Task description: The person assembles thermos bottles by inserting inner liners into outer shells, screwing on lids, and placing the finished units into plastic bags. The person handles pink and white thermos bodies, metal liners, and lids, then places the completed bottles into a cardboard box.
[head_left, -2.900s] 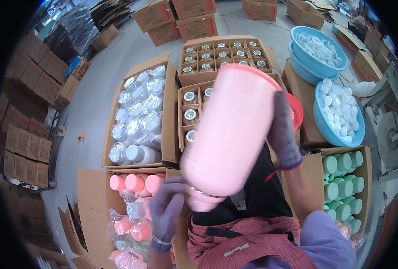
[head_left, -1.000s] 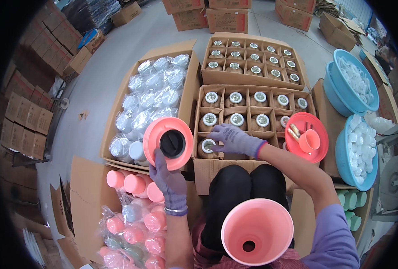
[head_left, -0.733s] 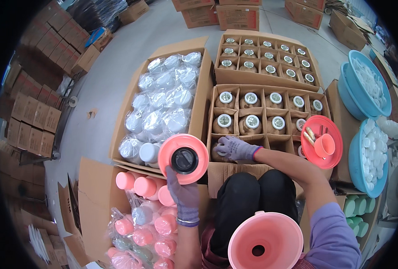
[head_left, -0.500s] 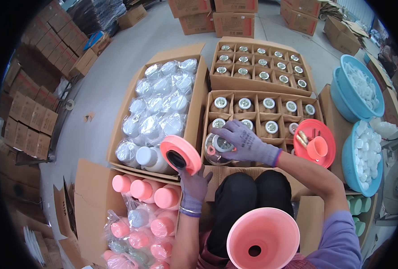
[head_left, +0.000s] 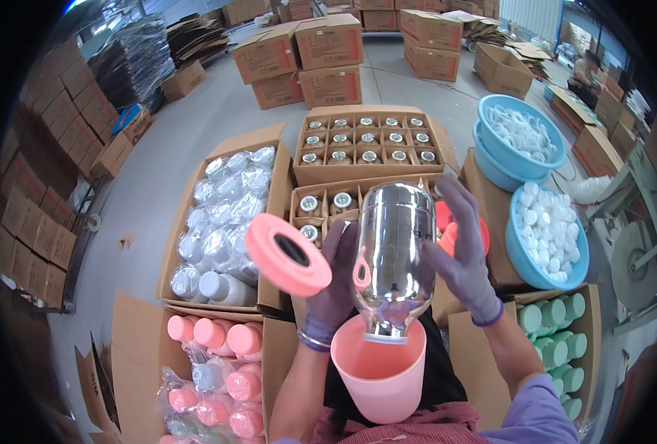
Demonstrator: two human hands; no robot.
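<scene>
A shiny silver glass flask liner (head_left: 396, 229) hangs mouth-down over a pink tapered casing (head_left: 378, 392) at my lap, its pale-rimmed neck at the casing's opening. My left hand (head_left: 332, 292), gloved in grey-purple, is closed on a pink ring-shaped part (head_left: 288, 254) with a dark middle; its fingertips reach the liner's left side. Along the liner's right side lies my right hand (head_left: 465, 263), gloved too, thumb across the glass and fingers slightly blurred. Both hands flank the liner. The ring shows as a small reflection in it.
Divided cartons (head_left: 369, 174) of silver liners stand ahead. A carton of wrapped white bottles (head_left: 228, 214) is at left, pink bottles (head_left: 210, 333) nearer. Blue basins (head_left: 546, 274) with white parts, a red plate (head_left: 483, 233) and green-capped bottles (head_left: 554, 325) lie right.
My right hand has brought a liner from the carton to my lap, upside down. The casing now stands lower and more upright. My left hand keeps the pink ring and has moved toward the liner.
</scene>
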